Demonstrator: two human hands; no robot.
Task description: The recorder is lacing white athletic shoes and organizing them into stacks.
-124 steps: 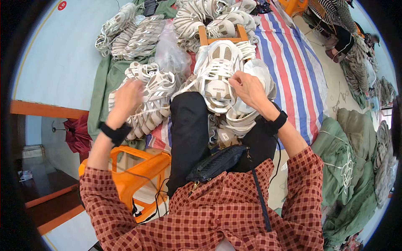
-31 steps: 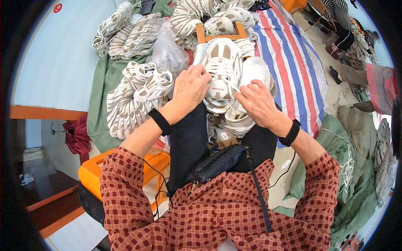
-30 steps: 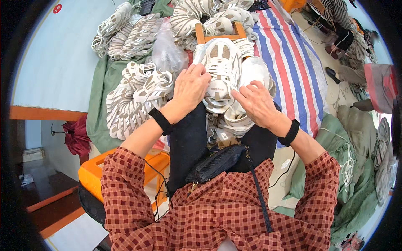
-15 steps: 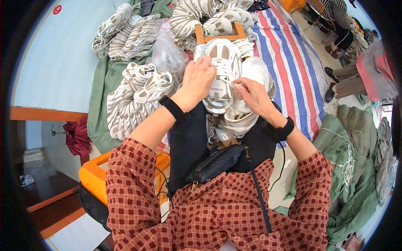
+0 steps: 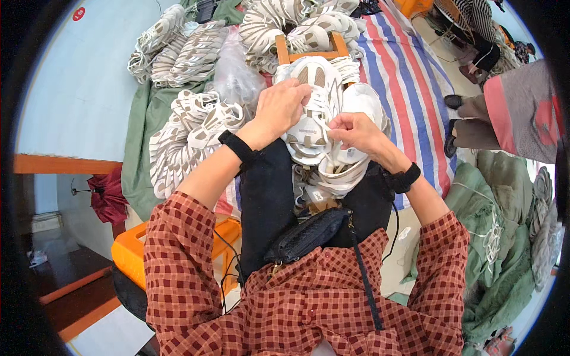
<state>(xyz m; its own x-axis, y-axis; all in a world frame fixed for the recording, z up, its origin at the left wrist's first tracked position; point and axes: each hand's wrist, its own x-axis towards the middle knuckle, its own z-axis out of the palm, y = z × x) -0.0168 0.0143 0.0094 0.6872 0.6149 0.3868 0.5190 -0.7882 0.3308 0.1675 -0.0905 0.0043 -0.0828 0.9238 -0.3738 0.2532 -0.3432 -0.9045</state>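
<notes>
While both hands grip it, white/beige sneaker (image 5: 312, 115), sole up, L hand (image 5: 284, 107) closed, R hand (image 5: 356, 130) pinching.

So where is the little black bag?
In the head view, the black pouch hangs on its strap at the person's waist, just below the white shoe both hands work on.

Striped mat (image 5: 409, 89), green cloth (image 5: 148, 130), white shoe heaps (image 5: 190, 136)
</notes>
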